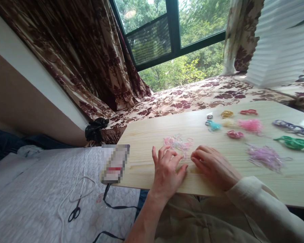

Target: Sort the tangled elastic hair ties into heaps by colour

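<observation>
Left hand [167, 171] loosely open, pastel strands [177, 143] just beyond it; right hand [216, 166] alongside, bunched, its hold unclear.

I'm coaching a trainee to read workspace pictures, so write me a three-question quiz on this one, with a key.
1. Where do the scissors lie?
A) on the table
B) on the bed
C) on the window ledge
2. True or false: the left hand touches the green loops.
3. Fill in: the lilac strands lie nearer the ____ hand.

Key: 1. B. 2. False; it is at the mixed-colour strands. 3. Right hand.
</observation>
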The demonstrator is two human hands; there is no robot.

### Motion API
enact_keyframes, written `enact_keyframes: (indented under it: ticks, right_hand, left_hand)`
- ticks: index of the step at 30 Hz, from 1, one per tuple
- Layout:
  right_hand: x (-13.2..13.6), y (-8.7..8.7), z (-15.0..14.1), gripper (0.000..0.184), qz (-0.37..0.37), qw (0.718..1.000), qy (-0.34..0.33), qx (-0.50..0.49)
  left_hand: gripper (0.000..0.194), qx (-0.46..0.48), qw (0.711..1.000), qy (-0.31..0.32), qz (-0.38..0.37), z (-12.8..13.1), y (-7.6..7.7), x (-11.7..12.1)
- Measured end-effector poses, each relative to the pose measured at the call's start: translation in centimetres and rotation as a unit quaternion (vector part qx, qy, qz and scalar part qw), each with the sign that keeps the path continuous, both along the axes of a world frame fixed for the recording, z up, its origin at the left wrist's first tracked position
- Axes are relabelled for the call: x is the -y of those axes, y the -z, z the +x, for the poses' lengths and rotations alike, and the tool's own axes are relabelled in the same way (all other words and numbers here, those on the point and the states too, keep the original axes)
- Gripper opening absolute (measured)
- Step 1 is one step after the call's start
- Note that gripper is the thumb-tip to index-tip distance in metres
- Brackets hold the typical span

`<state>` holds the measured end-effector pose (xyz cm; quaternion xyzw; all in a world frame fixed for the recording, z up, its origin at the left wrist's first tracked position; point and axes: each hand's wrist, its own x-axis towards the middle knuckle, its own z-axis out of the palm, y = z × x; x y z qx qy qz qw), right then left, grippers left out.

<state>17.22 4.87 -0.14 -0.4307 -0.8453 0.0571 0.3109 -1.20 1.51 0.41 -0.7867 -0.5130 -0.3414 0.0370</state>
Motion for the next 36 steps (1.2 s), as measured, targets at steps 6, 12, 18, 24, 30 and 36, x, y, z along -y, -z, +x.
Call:
enact_keyframes:
  ticks: [6,12,18,24,30,36]
  right_hand:
    - [0.06,-0.07,-0.14,0.022,-0.014,1.000,0.001,-0.011]
    - [-0.08,-0.13,-0.04,0.028,-0.039,0.998,-0.001,-0.050]
    - [0.25,-0.41,-0.18,0.025,-0.029,0.997,-0.019,-0.075]
    - [0.46,-0.31,-0.44,0.015,0.012,0.995,-0.024,-0.099]
    - [0.46,-0.38,-0.41,0.017,0.022,0.994,-0.044,-0.093]
    - [0.63,-0.76,-0.33,0.019,-0.010,0.995,-0.038,-0.088]
  left_hand:
    - [0.012,0.012,1.000,-0.005,-0.002,0.98,-0.10,0.14]
    - [0.013,0.062,0.997,-0.020,-0.040,0.76,-0.01,0.19]
    - [0.015,0.097,0.992,-0.018,-0.073,0.40,0.02,-0.01]
    - [0.015,0.092,0.993,-0.005,-0.071,0.51,-0.01,0.06]
    - [0.014,0.102,0.992,0.020,-0.076,0.44,-0.17,0.14]
    - [0.018,0.127,0.989,0.030,-0.070,0.23,-0.22,0.11]
